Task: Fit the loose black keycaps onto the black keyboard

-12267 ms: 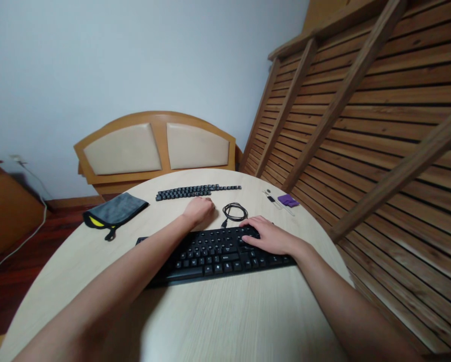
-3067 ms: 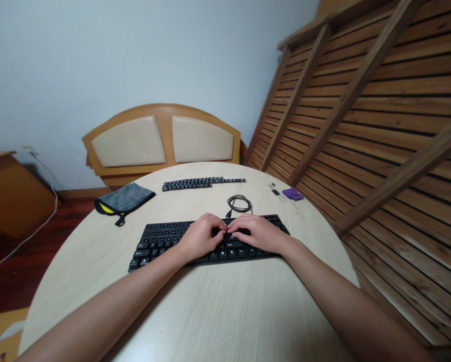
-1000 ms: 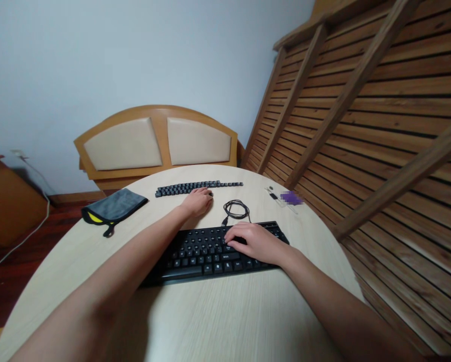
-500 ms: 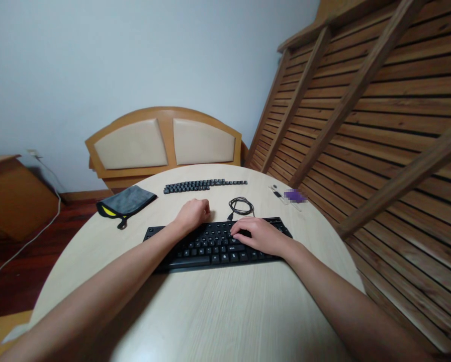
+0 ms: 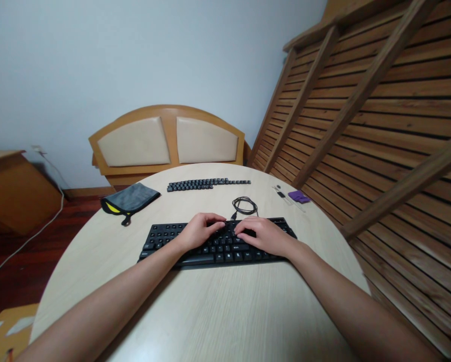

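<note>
A black keyboard (image 5: 198,259) lies before me, with full keycaps along its front rows and small bare key stems at the upper left. My left hand (image 5: 202,230) is over its middle, thumb and fingertips drawn together near the far keys; whatever is between them is too small to make out. Close by on the right, my right hand (image 5: 262,235) rests on the keyboard, fingers bent and thumb tucked in a pinch. Its fingertips touch the keys, and I cannot see what they hold. Loose black keycaps (image 5: 195,184) stand in rows toward the table's back.
A coiled black cable (image 5: 244,203) lies just behind the keyboard. On the left is a grey cloth (image 5: 132,197) with yellow lining. A purple item (image 5: 299,196) and small thin tools (image 5: 281,194) lie at right. The round table (image 5: 217,311) stands beside wooden slats (image 5: 361,115).
My left hand has moved from beyond the keyboard's far edge back onto its middle, close to the right hand. The right hand stays on the keys. The view has shifted slightly.
</note>
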Tool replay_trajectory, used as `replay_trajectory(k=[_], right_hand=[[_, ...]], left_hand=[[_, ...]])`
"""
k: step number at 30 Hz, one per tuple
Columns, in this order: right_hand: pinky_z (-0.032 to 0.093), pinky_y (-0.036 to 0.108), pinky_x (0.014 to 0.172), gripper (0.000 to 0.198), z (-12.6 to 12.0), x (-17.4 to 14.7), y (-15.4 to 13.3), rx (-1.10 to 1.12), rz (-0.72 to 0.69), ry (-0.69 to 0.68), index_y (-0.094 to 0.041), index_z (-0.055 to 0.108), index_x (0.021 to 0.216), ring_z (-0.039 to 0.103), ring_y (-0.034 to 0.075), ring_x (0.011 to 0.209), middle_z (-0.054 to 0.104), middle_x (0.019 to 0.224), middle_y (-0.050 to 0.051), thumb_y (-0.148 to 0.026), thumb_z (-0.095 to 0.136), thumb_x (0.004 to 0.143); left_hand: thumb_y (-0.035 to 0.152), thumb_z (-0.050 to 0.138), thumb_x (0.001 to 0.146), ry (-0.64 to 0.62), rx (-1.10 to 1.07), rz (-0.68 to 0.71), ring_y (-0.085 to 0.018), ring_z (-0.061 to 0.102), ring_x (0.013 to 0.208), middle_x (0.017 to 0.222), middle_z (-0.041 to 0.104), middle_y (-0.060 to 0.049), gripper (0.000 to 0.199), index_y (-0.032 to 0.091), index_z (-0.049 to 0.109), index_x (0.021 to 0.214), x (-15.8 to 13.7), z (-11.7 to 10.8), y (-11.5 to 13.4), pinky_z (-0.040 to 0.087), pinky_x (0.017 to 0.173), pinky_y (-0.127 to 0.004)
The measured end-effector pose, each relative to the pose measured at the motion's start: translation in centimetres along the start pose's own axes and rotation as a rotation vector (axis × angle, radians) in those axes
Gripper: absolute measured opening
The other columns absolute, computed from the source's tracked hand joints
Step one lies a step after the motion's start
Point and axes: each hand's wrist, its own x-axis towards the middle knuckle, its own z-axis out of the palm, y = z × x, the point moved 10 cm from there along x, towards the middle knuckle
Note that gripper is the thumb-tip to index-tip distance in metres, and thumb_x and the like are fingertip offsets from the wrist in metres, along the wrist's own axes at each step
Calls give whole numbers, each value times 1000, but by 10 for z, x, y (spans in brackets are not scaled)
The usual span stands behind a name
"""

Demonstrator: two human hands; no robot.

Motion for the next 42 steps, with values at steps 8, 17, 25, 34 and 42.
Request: replay_trajectory(k=[8,17,25,34,42], right_hand=[[49,34,89,12,1,-1,1,-8,2,2,-22,69,100,66,19,95,72,98,4,-22,59,95],[49,35,88,13,-1,0,-1,3,-4,-4,-23,70,102,65,19,95,72,98,4,-21,59,94],[50,36,88,13,-8,-4,8,-25,26,16,-23,71,100,66,21,95,73,98,4,-25,60,94],[48,40,94,14,-9,-5,12,-25,21,38,-23,68,105,62,22,104,71,105,6,-29,61,94],[40,51,108,61,1,-12,22,-17,100,-61,-23,54,135,52,30,127,58,138,12,-53,69,84]], left_hand=[[31,62,90,-53,-51,29,-22,70,103,109,77,-4,23,19,78,102,-3,5,5,50,100,-34],[28,71,86,-59,29,64,-21,70,94,98,77,-3,15,20,76,98,-7,7,11,52,90,-32],[28,75,83,-51,130,124,-21,69,93,96,77,-3,15,24,79,97,-8,7,15,50,90,-33],[32,71,89,-54,327,228,-22,67,97,98,77,-3,14,24,77,98,-14,10,31,50,91,-35],[24,63,90,-51,347,254,-22,67,98,101,77,-2,17,25,76,101,-17,13,32,51,91,-35]])
